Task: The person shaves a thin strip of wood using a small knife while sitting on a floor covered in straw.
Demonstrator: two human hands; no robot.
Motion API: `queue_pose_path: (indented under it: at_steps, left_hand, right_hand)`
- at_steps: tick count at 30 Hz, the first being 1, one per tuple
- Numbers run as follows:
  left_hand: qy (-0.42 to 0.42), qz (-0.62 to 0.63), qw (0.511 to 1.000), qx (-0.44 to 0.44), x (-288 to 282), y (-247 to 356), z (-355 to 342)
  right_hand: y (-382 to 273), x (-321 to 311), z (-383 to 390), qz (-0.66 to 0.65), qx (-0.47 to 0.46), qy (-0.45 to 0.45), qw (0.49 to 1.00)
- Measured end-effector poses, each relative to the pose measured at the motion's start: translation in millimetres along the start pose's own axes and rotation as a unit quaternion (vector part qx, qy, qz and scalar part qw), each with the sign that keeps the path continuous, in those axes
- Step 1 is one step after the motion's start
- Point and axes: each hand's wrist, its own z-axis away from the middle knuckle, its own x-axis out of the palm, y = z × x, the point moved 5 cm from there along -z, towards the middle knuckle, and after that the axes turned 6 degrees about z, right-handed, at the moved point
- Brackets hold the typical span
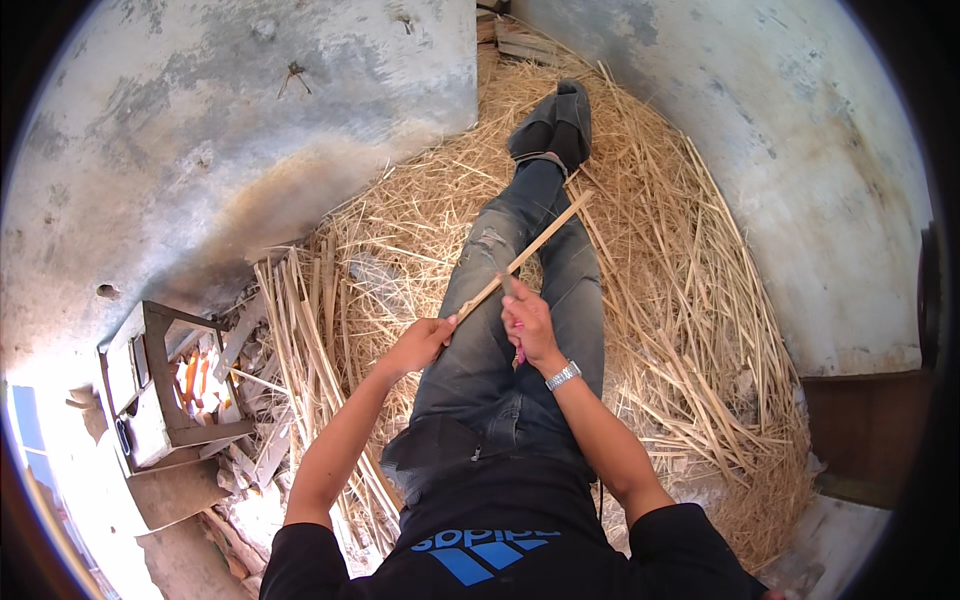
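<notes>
A long, pale strip of split wood or bamboo [548,233] slants across my outstretched legs, its far end pointing up to the right. My left hand [420,345] grips its near end above one thigh. In my right hand [530,325] is a small knife [504,285]; its short dark blade meets the strip a little beyond my left hand. A bit of pink handle shows below the right fingers. Most of the handle is hidden by that hand.
Curled shavings [640,150] cover the floor around my legs. Loose strips lie in a bundle [300,330] on the left and a spread pile [700,350] on the right. A wooden box frame [205,435] stands at left. Worn walls [250,120] rise ahead and to the right.
</notes>
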Motion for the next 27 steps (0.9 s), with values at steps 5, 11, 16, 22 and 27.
queue_pose_path:
  at_steps: [5,11,16,22,27]
  left_hand:
    - [0.082,-0.145,0.983,0.076,3,2,-1]
    - [0.143,-0.268,0.951,0.062,18,24,16]
    - [0.181,-0.327,0.925,0.059,27,22,19]
    - [0.191,-0.337,0.920,0.058,25,24,15]
    - [0.186,-0.290,0.938,0.038,17,15,7]
  right_hand:
    - [-11,-19,-5,0.242,-0.143,0.126,0.951]
    - [-10,2,-5,0.366,-0.091,0.159,0.912]
    - [-3,7,-6,0.345,-0.109,0.184,0.914]
    - [-6,4,1,0.393,-0.145,0.151,0.895]
    - [14,0,19,0.212,-0.034,-0.064,0.975]
